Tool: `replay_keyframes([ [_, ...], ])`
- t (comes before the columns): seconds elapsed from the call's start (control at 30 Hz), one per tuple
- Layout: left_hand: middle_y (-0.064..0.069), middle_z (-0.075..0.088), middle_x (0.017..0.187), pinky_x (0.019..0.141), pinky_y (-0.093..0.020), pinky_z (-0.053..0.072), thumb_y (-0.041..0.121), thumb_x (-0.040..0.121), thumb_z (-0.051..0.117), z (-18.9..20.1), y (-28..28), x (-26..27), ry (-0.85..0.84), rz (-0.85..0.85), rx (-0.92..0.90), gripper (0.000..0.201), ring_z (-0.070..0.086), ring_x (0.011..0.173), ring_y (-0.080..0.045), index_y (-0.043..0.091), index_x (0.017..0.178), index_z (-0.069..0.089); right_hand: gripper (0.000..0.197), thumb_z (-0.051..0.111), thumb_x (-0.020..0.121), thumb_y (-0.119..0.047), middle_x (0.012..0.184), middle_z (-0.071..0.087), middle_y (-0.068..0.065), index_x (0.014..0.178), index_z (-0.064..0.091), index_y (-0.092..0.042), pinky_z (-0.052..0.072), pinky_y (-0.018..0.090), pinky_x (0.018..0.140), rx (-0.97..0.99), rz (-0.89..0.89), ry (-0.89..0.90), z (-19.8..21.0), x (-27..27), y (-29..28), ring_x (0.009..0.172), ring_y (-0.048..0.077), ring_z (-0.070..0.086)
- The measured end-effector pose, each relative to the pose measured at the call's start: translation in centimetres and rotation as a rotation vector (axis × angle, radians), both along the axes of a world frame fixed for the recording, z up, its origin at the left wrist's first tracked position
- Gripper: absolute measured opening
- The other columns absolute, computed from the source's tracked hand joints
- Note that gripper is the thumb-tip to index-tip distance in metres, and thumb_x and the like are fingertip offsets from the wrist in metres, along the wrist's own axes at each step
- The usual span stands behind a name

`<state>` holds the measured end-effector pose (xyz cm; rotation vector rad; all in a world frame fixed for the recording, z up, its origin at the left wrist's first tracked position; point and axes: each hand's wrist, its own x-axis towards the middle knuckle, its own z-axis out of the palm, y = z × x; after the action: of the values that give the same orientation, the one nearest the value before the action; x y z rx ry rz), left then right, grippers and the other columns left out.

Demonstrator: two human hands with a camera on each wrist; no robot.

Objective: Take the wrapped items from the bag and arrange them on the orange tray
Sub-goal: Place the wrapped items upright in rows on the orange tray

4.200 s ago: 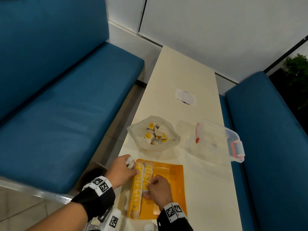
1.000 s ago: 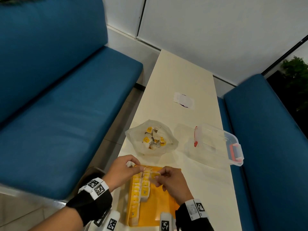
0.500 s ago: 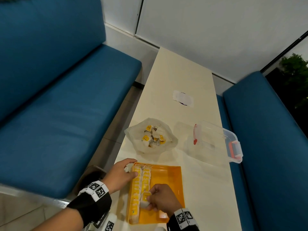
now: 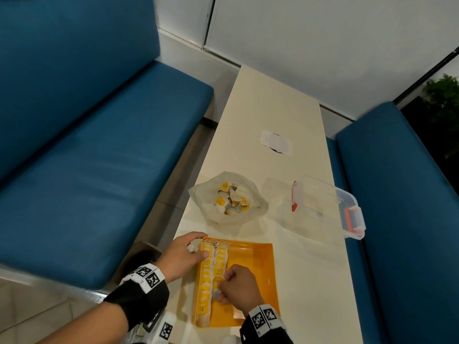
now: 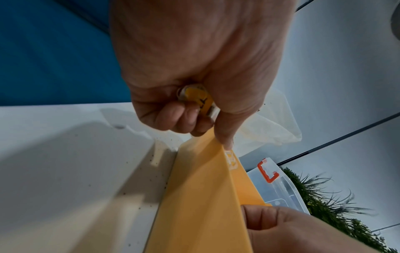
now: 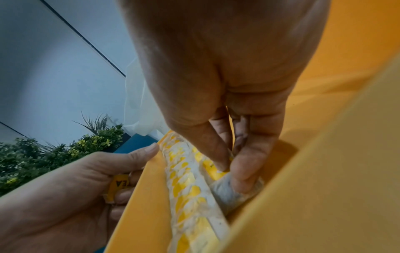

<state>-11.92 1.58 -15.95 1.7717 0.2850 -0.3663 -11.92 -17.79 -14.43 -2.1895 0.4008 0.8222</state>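
The orange tray (image 4: 255, 266) lies at the near end of the table, with two rows of yellow-and-white wrapped items (image 4: 211, 271) along its left side. My right hand (image 4: 221, 292) pinches one wrapped item (image 6: 233, 190) at the near end of the second row, low against the tray floor. At the tray's far left corner my left hand (image 4: 198, 245) grips a few wrapped items (image 5: 199, 101), its thumb on the tray rim (image 5: 225, 164). Behind the tray the translucent bag (image 4: 255, 204) lies open with several wrapped items (image 4: 229, 202) inside.
A clear plastic box with red latches (image 4: 323, 207) sits right of the bag. A white paper patch (image 4: 275, 142) lies farther up the narrow table (image 4: 273, 100). Blue benches (image 4: 87, 157) flank both long sides, and the table's left edge runs close to my left hand.
My right hand carried a wrapped item from the tray's far end back to the near end of the second row and lowered it there. The left hand stayed at the far left corner.
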Motion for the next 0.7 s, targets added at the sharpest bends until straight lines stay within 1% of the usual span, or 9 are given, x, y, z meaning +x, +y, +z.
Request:
replay_keyframes([
  [0.13,0.01,0.065,0.125,0.081,-0.004,0.038,0.02,0.092,0.076,0.1,0.0,-0.1,0.005,-0.006,0.0,0.042,0.057,0.109,0.0,0.032,0.128,0.06,0.017,0.065,0.073,-0.001,0.073,0.072,0.017,0.076,0.055,-0.014,0.062,0.047,0.063,-0.043,0.008,-0.01,0.2,0.2,0.5,0.063,0.035,0.073],
  [0.2,0.009,0.065,0.125,0.082,-0.006,0.039,0.02,0.092,0.075,0.2,0.0,-0.1,0.001,-0.004,0.001,0.042,0.057,0.109,0.0,0.032,0.128,0.06,0.018,0.064,0.072,0.0,0.065,0.067,0.01,0.074,0.054,-0.014,0.061,0.04,0.057,-0.041,0.001,-0.015,0.3,0.3,0.6,0.054,0.03,0.071],
  [0.27,0.01,0.065,0.125,0.081,-0.005,0.039,0.021,0.092,0.075,0.2,0.0,-0.1,-0.003,0.002,0.002,0.041,0.058,0.107,0.0,0.035,0.126,0.059,0.02,0.063,0.074,0.003,0.062,0.062,0.005,0.073,0.053,-0.014,0.054,0.029,0.049,-0.037,-0.015,-0.021,0.5,0.2,0.7,0.044,0.02,0.064],
  [0.3,0.01,0.065,0.126,0.083,-0.007,0.04,0.021,0.092,0.075,0.2,0.0,-0.2,-0.005,0.003,0.005,0.041,0.058,0.11,-0.001,0.036,0.126,0.058,0.021,0.063,0.075,0.004,0.062,0.061,0.004,0.073,0.053,-0.014,0.051,0.027,0.047,-0.035,-0.022,-0.023,0.5,0.2,0.8,0.042,0.018,0.062],
  [0.4,0.009,0.064,0.129,0.096,-0.021,0.043,0.023,0.093,0.074,0.4,-0.1,-0.3,0.003,0.002,0.01,0.04,0.056,0.118,-0.009,0.039,0.126,0.057,0.022,0.062,0.076,0.005,0.064,0.062,0.005,0.073,0.053,-0.014,0.054,0.028,0.049,-0.026,-0.031,-0.026,0.4,0.3,0.9,0.044,0.018,0.063],
  [0.5,0.007,0.063,0.132,0.107,-0.03,0.045,0.024,0.093,0.074,0.7,0.0,0.0,0.014,0.0,0.011,0.041,0.056,0.123,-0.013,0.036,0.129,0.058,0.021,0.062,0.074,0.004,0.062,0.062,0.004,0.072,0.053,-0.015,0.051,0.026,0.048,-0.034,-0.015,-0.033,0.6,0.6,0.9,0.044,0.017,0.062],
  [0.6,0.006,0.059,0.131,0.1,-0.031,0.045,0.031,0.094,0.072,1.3,0.2,0.2,0.041,0.044,0.041,0.044,0.054,0.124,-0.017,0.03,0.136,0.057,0.021,0.065,0.073,0.0,0.062,0.062,0.004,0.074,0.052,-0.016,0.055,0.031,0.053,-0.031,-0.006,-0.02,1.1,0.7,1.0,0.046,0.019,0.063],
  [0.67,0.006,0.063,0.116,0.086,-0.03,0.048,0.036,0.098,0.066,2.3,0.1,0.0,0.054,0.108,0.017,0.032,0.058,0.107,-0.016,0.028,0.128,0.062,0.018,0.069,0.075,-0.007,0.071,0.065,0.003,0.078,0.054,-0.016,0.055,0.032,0.056,-0.035,0.005,-0.051,1.3,0.7,0.9,0.054,0.019,0.066],
  [0.7,0.004,0.065,0.102,0.076,-0.03,0.048,0.035,0.101,0.062,2.9,0.0,0.0,0.069,0.152,-0.071,0.024,0.061,0.092,-0.016,0.025,0.122,0.065,0.016,0.07,0.076,-0.012,0.078,0.066,0.001,0.082,0.056,-0.018,0.055,0.03,0.058,-0.061,0.037,-0.109,1.5,0.9,0.7,0.062,0.017,0.067],
])
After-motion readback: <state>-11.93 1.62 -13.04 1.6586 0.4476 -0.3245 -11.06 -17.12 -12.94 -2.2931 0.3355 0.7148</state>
